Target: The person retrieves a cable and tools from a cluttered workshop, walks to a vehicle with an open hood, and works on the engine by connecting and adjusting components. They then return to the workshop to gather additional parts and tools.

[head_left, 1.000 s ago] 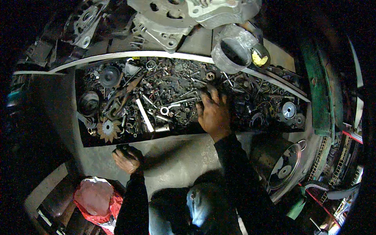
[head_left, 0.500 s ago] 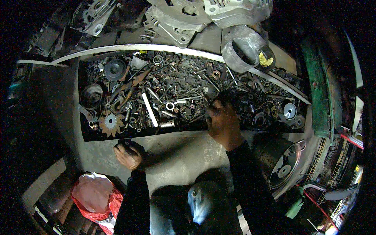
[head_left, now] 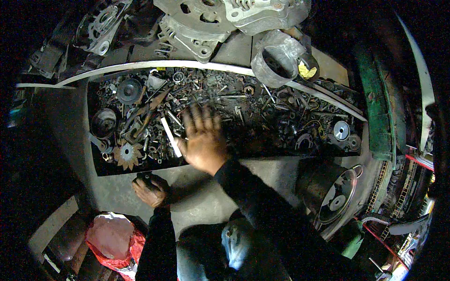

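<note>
My right hand (head_left: pixel 205 143) is spread flat, palm down, over a long shallow bin (head_left: pixel 137 170) full of loose metal parts. Its fingers are blurred by motion, and nothing shows in its grip. Beside its thumb lies a white strip (head_left: pixel 170 136) among the bolts and nuts. In front of the bin's near edge, my left hand (head_left: pixel 153 193) is curled round a small dark part (head_left: pixel 146 179), whose kind I cannot make out. A rusty finned fan wheel (head_left: pixel 126 152) lies in the bin's near left corner, with a pulley (head_left: pixel 129 90) farther back.
Large cast-metal housings (head_left: pixel 269 16) and a metal ring (head_left: pixel 276 58) stand behind the bin's pale back edge (head_left: pixel 206 65). At right are a round metal drum (head_left: pixel 335 201) and a green bar (head_left: pixel 371 96). A red bag (head_left: pixel 112 236) sits at lower left.
My right hand has swept left across the bin and its fingers have spread. The left hand still grips the dark part in nearly the same place. The view has shifted slightly.
</note>
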A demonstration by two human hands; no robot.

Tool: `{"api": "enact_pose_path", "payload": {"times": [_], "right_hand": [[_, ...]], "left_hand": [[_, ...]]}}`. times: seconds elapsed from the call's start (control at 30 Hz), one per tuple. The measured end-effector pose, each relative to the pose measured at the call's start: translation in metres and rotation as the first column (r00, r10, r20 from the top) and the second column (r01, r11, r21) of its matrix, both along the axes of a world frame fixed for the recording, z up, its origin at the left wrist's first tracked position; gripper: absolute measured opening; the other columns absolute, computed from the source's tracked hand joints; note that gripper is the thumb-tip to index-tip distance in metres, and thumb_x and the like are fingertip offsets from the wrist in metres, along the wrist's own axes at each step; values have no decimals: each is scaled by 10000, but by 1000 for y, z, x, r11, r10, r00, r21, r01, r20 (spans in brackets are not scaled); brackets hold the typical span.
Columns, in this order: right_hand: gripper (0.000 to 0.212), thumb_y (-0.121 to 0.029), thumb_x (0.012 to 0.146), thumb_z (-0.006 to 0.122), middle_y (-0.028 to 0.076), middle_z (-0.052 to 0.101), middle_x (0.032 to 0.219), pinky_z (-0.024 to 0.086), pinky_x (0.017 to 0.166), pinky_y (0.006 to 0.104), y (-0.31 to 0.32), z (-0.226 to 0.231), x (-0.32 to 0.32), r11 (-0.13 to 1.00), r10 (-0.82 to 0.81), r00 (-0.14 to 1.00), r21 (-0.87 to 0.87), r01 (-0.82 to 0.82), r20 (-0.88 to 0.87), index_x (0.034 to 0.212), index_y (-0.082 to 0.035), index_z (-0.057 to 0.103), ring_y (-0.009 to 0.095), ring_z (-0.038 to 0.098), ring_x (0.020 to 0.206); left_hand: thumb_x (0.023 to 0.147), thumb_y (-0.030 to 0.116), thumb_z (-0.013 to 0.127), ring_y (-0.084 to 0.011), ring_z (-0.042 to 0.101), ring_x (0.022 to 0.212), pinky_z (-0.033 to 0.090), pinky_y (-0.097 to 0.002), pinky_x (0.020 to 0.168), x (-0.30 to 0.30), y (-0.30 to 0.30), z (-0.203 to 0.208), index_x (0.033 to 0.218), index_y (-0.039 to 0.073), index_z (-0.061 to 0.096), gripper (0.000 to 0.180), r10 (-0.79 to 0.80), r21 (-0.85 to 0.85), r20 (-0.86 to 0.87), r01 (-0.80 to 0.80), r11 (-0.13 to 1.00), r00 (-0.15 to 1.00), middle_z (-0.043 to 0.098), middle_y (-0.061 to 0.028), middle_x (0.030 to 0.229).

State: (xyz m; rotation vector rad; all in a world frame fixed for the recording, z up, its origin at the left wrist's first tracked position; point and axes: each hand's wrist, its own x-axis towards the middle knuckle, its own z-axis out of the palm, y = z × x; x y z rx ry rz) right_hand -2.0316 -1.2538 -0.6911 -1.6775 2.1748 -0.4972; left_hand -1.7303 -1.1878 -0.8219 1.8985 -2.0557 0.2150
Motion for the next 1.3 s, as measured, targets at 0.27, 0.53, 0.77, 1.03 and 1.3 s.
{"api": "enact_pose_path", "payload": {"times": [0.27, 0.53, 0.77, 1.03, 1.3], "right_hand": [[595, -405, 950, 637, 286, 554, 1312, 395, 1068, 569, 30, 27, -66, 991, -59, 997, 119, 54, 41, 1390, -13, 552, 460, 503, 1248], [542, -538, 914, 611, 228, 722, 1069, 455, 984, 693, 57, -41, -280, 980, -121, 833, 69, 187, -539, 1124, -55, 739, 460, 671, 1049], [462, -514, 936, 584, 224, 715, 1151, 415, 1042, 614, 48, -59, -266, 952, -303, 772, -140, 272, -559, 1026, -97, 761, 420, 624, 1155], [402, -375, 821, 729, 214, 576, 1378, 493, 922, 595, 64, 2, -201, 927, -190, 833, 184, 326, -520, 1170, -177, 697, 466, 592, 1112], [366, -313, 862, 699, 181, 604, 1304, 478, 914, 600, 67, 31, -162, 999, 16, 999, 50, -18, 32, 1167, -112, 676, 448, 556, 1154]], "left_hand": [[980, 371, 550, -539, 441, 1344, 353, -602, 1111, 1, 1, 3, 1471, 13, 427, 620, 29, 57, -12, -28, 998, 1000, 425, -382, 1466], [976, 349, 555, -539, 467, 1308, 377, -605, 1081, -1, -5, 7, 1437, 9, 463, 579, 4, 57, -48, -1, 998, 999, 500, -367, 1392], [968, 345, 560, -538, 459, 1311, 375, -594, 1087, -3, -6, 10, 1427, 14, 461, 575, 42, 143, -14, -40, 989, 999, 496, -345, 1406], [958, 375, 554, -524, 432, 1348, 346, -580, 1127, 11, -7, -3, 1431, 10, 459, 605, 108, 229, -44, -95, 969, 993, 449, -363, 1448], [915, 408, 584, -484, 384, 1414, 295, -568, 1172, 8, -19, 12, 1477, 43, 429, 688, 163, 384, 8, -154, 910, 987, 442, -316, 1488]]}}
